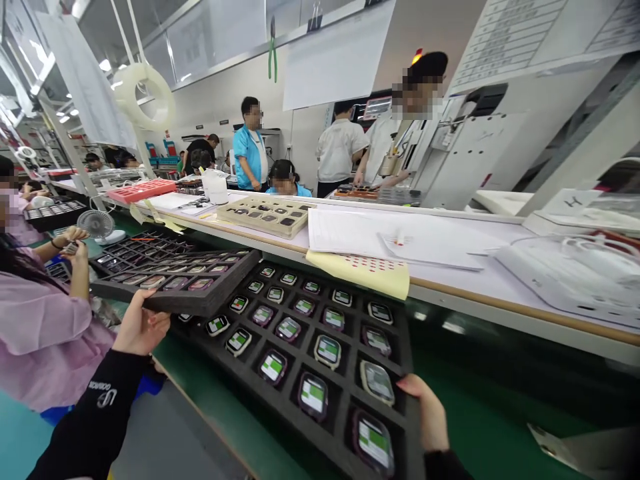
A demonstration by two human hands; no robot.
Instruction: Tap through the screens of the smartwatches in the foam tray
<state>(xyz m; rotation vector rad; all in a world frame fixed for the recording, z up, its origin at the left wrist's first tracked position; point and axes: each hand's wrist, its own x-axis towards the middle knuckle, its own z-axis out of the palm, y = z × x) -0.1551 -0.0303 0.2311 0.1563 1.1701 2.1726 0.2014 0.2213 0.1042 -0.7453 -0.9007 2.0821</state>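
My left hand (143, 325) grips the near corner of a black foam tray (190, 305), thumb on top and fingers curled below. Watch-like pieces in dark and pale frames sit in its pockets. This tray is tilted and overlaps the left part of a second black foam tray (414, 433). On that tray's right edge my right hand (425, 407) is closed, with the thumb over the rim and the other fingers hidden. Rows of square watch cases (327, 351) fill its pockets, many with green and white patches on their faces.
Farther left lies another compartmented tray (145, 248) near a small fan (95, 225). A co-worker in a pink top (50, 327) sits beside it. Along the raised shelf are papers (350, 230), a beige tray (285, 230) and a white device with cables (565, 273). More people stand behind.
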